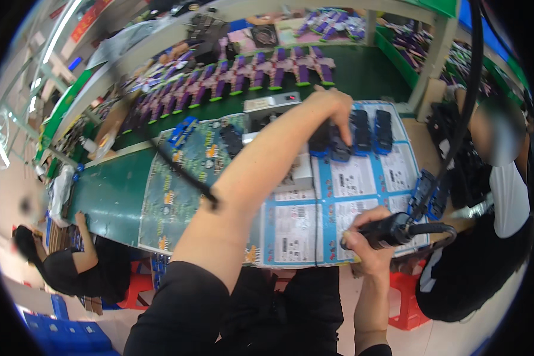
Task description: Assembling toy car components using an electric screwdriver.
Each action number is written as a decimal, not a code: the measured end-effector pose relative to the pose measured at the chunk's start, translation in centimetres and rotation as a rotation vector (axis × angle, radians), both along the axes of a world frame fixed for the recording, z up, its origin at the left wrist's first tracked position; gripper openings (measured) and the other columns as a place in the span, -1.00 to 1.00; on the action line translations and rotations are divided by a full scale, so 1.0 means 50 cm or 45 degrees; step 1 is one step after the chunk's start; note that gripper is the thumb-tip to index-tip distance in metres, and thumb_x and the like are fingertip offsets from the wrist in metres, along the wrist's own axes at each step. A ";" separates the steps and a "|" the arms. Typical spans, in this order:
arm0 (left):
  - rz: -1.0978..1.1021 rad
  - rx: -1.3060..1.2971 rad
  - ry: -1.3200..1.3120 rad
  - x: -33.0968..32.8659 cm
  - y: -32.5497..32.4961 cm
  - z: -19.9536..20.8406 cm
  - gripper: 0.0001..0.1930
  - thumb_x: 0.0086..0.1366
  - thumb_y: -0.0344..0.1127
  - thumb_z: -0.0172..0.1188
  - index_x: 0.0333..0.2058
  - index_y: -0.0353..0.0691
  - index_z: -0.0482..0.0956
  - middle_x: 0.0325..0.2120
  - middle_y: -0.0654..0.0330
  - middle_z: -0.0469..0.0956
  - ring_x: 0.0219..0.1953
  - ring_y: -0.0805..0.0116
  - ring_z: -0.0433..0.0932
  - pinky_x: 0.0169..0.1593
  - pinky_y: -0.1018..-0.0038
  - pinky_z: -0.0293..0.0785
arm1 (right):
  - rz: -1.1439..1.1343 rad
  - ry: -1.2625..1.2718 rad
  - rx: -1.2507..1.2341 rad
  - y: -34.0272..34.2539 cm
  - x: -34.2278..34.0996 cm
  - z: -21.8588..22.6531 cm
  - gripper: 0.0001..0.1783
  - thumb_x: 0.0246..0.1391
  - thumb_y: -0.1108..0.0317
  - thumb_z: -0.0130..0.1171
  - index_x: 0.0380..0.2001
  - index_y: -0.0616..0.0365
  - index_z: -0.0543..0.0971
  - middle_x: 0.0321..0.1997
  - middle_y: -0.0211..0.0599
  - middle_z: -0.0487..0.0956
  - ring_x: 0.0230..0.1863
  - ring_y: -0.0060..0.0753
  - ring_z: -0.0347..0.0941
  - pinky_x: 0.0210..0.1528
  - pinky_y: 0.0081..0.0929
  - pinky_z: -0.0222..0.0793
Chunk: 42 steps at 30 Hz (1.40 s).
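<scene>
My left arm stretches across the bench, its hand (336,110) closed at the top of a black-and-blue moulded part (340,147), which looks like a toy car body. Some of those fingers are hidden behind the hand. Similar parts stand beside it in a row: one (319,141) to the left, two more (362,132) to the right. Nearer the bench's front edge, my right hand (368,240) is wrapped round a black electric screwdriver (387,231) with a thick cable. The tool lies roughly level, above the blue-and-white printed sheets (296,234).
A metal box-like fixture (272,102) sits behind my left forearm. Purple-and-green parts (255,71) line the back of the bench. More blue parts (428,194) lie at the right edge. Black cables hang in front. Other people sit left (89,261) and right (480,255).
</scene>
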<state>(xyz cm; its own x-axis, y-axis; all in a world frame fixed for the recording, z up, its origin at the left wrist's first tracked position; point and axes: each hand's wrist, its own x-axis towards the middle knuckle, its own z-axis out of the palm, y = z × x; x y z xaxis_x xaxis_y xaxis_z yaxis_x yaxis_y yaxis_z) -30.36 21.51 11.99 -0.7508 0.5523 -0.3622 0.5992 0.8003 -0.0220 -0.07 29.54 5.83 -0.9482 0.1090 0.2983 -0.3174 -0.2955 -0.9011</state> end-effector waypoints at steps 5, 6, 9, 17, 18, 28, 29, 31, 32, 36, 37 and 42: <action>-0.214 0.592 0.154 0.039 -0.055 -0.001 -0.27 -0.34 0.01 0.60 -0.16 -0.27 0.61 -0.21 -0.04 0.64 -0.08 -0.03 0.59 -0.07 0.24 0.51 | -0.036 0.059 0.139 -0.008 0.011 -0.016 -0.66 -0.15 0.54 0.42 -0.34 0.18 0.45 -0.47 -0.37 0.45 -0.53 -0.63 0.36 -0.45 -0.67 0.28; -0.314 0.720 0.186 0.053 -0.072 -0.005 -0.32 -0.34 -0.09 0.60 -0.17 -0.24 0.58 -0.23 0.00 0.63 -0.11 -0.04 0.59 -0.09 0.19 0.51 | -0.045 0.023 0.109 -0.014 0.012 -0.015 -0.67 -0.14 0.53 0.41 -0.34 0.18 0.45 -0.48 -0.37 0.46 -0.54 -0.62 0.37 -0.45 -0.66 0.30; -0.300 1.066 0.261 0.160 -0.118 0.042 -0.45 -0.26 -0.19 0.57 -0.27 -0.25 0.54 -0.32 0.02 0.63 -0.19 -0.04 0.59 -0.15 0.19 0.49 | -0.093 -0.039 0.039 -0.024 0.019 -0.008 -0.71 -0.10 0.52 0.38 -0.35 0.18 0.44 -0.52 -0.37 0.47 -0.56 -0.59 0.41 -0.45 -0.62 0.36; 0.542 2.484 -0.354 0.499 -0.448 0.049 -0.68 -0.03 -0.38 0.49 -0.30 -0.29 0.59 -0.39 0.22 0.62 -0.35 0.49 0.57 -0.17 0.46 0.49 | -0.085 0.254 -0.192 -0.043 0.009 0.032 -0.75 0.02 0.49 0.25 -0.27 0.17 0.39 -0.54 -0.31 0.42 -0.60 -0.46 0.37 -0.47 -0.46 0.40; 0.537 2.789 -0.332 0.526 -0.489 -0.016 -0.71 0.19 -0.34 0.27 -0.13 -0.30 0.54 -0.29 0.24 0.61 -0.21 0.36 0.60 0.02 0.28 0.51 | -0.023 0.321 -0.238 -0.063 0.001 0.058 -0.76 0.04 0.49 0.23 -0.26 0.16 0.39 -0.54 -0.31 0.42 -0.59 -0.46 0.36 -0.46 -0.44 0.40; 1.442 2.995 -0.835 0.605 -0.487 -0.237 -0.65 0.38 -0.01 0.12 -0.26 -0.24 0.50 -0.41 0.14 0.60 -0.44 0.27 0.64 -0.37 0.30 0.62 | -0.168 0.556 0.019 -0.251 -0.172 0.144 -0.82 0.07 0.55 0.25 -0.36 0.22 0.41 -0.62 -0.31 0.43 -0.62 -0.48 0.39 -0.44 -0.41 0.41; 1.460 2.905 -0.808 0.606 -0.480 -0.238 -0.66 0.37 -0.03 0.14 -0.25 -0.23 0.49 -0.39 0.13 0.60 -0.44 0.27 0.64 -0.38 0.31 0.62 | -0.171 0.552 0.030 -0.259 -0.183 0.142 -0.82 0.07 0.55 0.25 -0.36 0.22 0.41 -0.62 -0.31 0.43 -0.62 -0.48 0.39 -0.44 -0.41 0.41; 1.414 2.914 -0.821 0.614 -0.484 -0.232 -0.73 0.37 -0.14 0.16 -0.15 -0.21 0.42 -0.32 0.13 0.59 -0.42 0.25 0.63 -0.34 0.29 0.62 | -0.173 0.524 0.033 -0.276 -0.191 0.133 -0.81 0.02 0.52 0.35 -0.43 0.23 0.48 -0.62 -0.39 0.51 -0.65 -0.62 0.44 -0.57 -0.64 0.37; 1.384 2.891 -0.846 0.612 -0.486 -0.232 -0.75 0.36 -0.17 0.17 -0.16 -0.21 0.43 -0.32 0.12 0.59 -0.42 0.25 0.64 -0.34 0.29 0.62 | -0.205 0.453 0.210 -0.278 -0.192 0.129 -0.79 0.03 0.55 0.31 -0.40 0.20 0.43 -0.68 -0.38 0.44 -0.69 -0.53 0.40 -0.55 -0.48 0.39; 1.292 2.865 -0.902 0.602 -0.494 -0.237 -0.77 0.34 -0.25 0.19 -0.15 -0.23 0.44 -0.29 0.10 0.60 -0.39 0.25 0.65 -0.32 0.31 0.63 | -0.188 0.393 0.327 -0.297 -0.207 0.152 -0.78 0.01 0.50 0.36 -0.49 0.17 0.45 -0.70 -0.40 0.45 -0.71 -0.57 0.39 -0.57 -0.55 0.35; 1.295 2.864 -0.905 0.603 -0.493 -0.237 -0.77 0.34 -0.25 0.19 -0.15 -0.23 0.44 -0.29 0.10 0.60 -0.39 0.25 0.65 -0.32 0.31 0.63 | -0.189 0.389 0.328 -0.298 -0.212 0.155 -0.78 0.01 0.50 0.36 -0.49 0.17 0.45 -0.70 -0.40 0.45 -0.71 -0.57 0.39 -0.57 -0.55 0.35; 1.260 2.831 -0.836 0.606 -0.484 -0.236 -0.73 0.31 -0.32 0.22 -0.08 -0.28 0.48 -0.22 0.07 0.62 -0.35 0.29 0.66 -0.22 0.35 0.64 | -0.087 0.269 0.392 -0.285 -0.224 0.161 -0.73 0.02 0.39 0.37 -0.58 0.14 0.45 -0.75 -0.43 0.42 -0.74 -0.58 0.34 -0.62 -0.57 0.27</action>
